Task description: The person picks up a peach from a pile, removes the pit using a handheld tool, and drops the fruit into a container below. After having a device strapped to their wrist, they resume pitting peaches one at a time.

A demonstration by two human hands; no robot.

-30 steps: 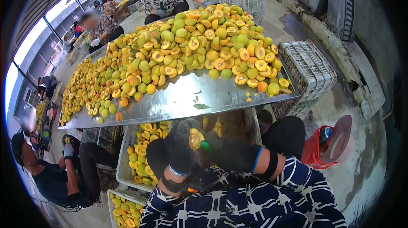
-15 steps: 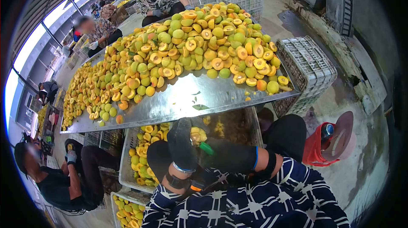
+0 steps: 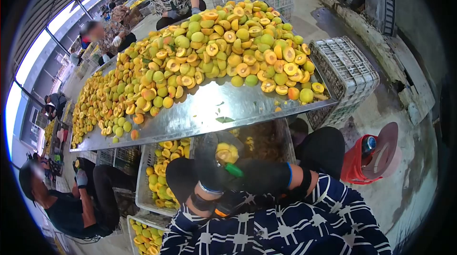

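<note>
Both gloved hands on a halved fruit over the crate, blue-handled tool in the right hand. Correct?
Not quite: the tool handle is green, not blue, as the head view shows. Otherwise right: left hand and right hand, in dark gloves, work a halved fruit above the crate.

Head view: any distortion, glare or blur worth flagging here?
Head view: strong fisheye bending, with black corners; daylight blows out the windows at the left; a soft sheen lies on the metal table; the gloved left hand and the faces look blurred; the fruit pile is sharp.
</note>
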